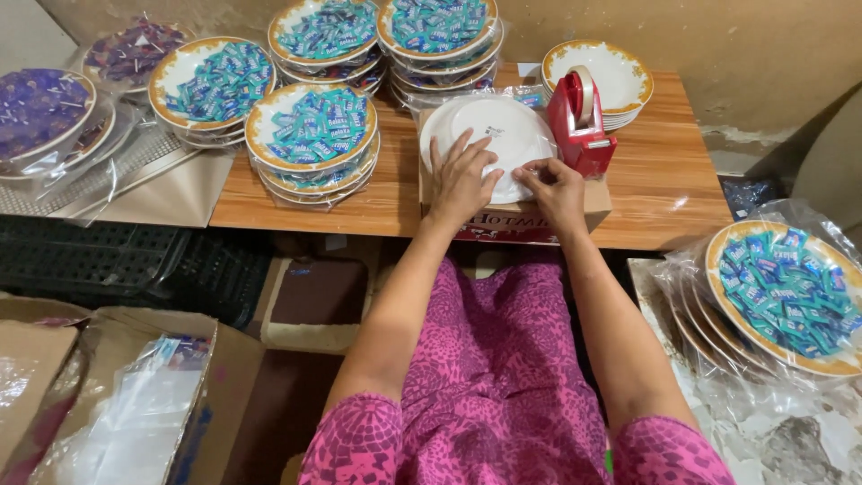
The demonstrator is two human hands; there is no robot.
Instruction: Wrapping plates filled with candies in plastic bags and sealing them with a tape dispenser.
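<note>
Right now, both hands sit on one upturned plate at the table's near edge.

Plate position: the white plate [489, 135] lies upside down, base ring up, on a cardboard box [593, 205] that rests on the wooden table [664, 180] — directly ahead of the person, just left of the red tape dispenser [579, 121].

Left hand: the left hand [462, 175] lies flat on the plate's near-left part, fingers spread and pointing away toward the plate's middle, palm pressing down.

Right hand: the right hand [555, 184] is at the plate's near-right rim, fingertips drawn together as if pinching or smoothing something small at the edge; whether a bit of tape is under them I cannot tell.

Which way it lies: the plate's middle is just beyond the fingertips of both hands, up and slightly left of the right hand. Being round, it has no long axis.

Nearer hand: the left covers more of the plate; the right only touches the rim, and is the nearer one to the dispenser.

Plate's look: plain white underside, glossy, with a small dark mark near the centre; a clear film seems to lie over it, though that is hard to confirm.

Around it: stacks of wrapped plates filled with blue-green sweets [314, 126] stand to the left and behind, empty gold-rimmed plates [620, 81] behind the dispenser — another filled stack [786, 287] is off to the right.
</note>
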